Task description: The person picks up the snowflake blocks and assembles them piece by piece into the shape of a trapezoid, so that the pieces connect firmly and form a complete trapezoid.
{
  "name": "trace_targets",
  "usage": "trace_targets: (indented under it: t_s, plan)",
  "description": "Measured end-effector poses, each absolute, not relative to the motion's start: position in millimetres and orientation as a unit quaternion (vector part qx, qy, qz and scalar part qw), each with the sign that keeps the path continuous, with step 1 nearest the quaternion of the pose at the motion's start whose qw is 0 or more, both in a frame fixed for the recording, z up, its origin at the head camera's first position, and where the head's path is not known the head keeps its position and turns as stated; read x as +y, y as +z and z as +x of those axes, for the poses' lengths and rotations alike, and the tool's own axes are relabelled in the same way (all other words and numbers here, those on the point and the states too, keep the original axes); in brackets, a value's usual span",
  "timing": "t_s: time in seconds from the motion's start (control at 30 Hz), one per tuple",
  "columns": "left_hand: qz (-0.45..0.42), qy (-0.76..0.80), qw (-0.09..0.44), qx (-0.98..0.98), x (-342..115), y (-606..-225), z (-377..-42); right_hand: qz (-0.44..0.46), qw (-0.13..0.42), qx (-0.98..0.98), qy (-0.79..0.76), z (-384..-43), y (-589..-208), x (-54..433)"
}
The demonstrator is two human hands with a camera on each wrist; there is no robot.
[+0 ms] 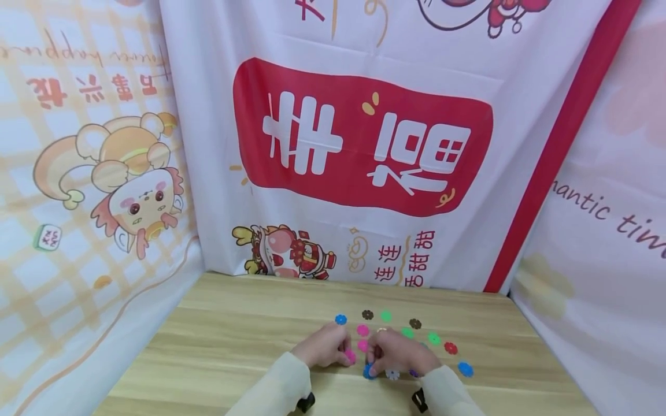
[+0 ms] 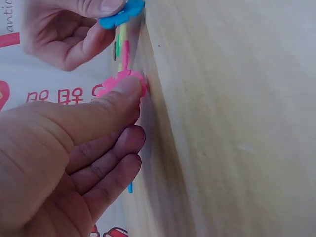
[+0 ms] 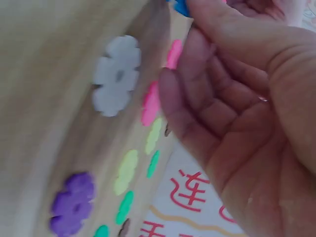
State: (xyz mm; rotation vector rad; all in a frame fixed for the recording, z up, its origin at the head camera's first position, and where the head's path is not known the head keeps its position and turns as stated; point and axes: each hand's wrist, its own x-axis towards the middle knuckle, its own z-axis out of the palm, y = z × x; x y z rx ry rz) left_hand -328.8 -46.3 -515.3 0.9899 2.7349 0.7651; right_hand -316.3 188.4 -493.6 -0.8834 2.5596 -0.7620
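Note:
Between thumb and finger, my left hand (image 1: 329,345) pinches a pink flower-shaped plastic disc (image 2: 121,77) close over the wooden table. My right hand (image 1: 399,351) pinches a blue flower-shaped disc (image 2: 124,15) a short way to the right. In the left wrist view the two held discs are apart, with a gap between them. A white disc (image 3: 118,76) and a purple disc (image 3: 74,205) lie beside the right hand. Just beyond the hands lie two more pink discs (image 1: 362,330). The right hand's fingers partly cover its blue disc in the head view.
Farther back on the table (image 1: 234,323) lie a blue disc (image 1: 340,319), brown discs (image 1: 367,315) and green discs (image 1: 385,316). To the right are a red disc (image 1: 451,348) and another blue disc (image 1: 465,369). Printed cloth (image 1: 208,173) hangs around the table's back and sides.

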Motion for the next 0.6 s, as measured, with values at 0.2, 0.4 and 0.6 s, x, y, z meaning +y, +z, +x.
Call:
trace_targets:
  t_s: [0.2, 0.4, 0.6]
  plan:
    - [0.316, 0.336, 0.097, 0.882, -61.2, -517.1, -320.0, -0.317, 0.154, 0.874, -0.334, -311.7, -498.4, 200.7]
    - [0.270, 0.426, 0.125, 0.855, -71.9, -509.4, -303.9, -0.313, 0.103, 0.865, -0.378, -304.9, -501.4, 205.5]
    - [0.214, 0.508, 0.146, 0.822, -73.8, -502.9, -290.8, -0.317, 0.040, 0.856, -0.406, -296.6, -502.3, 205.3]
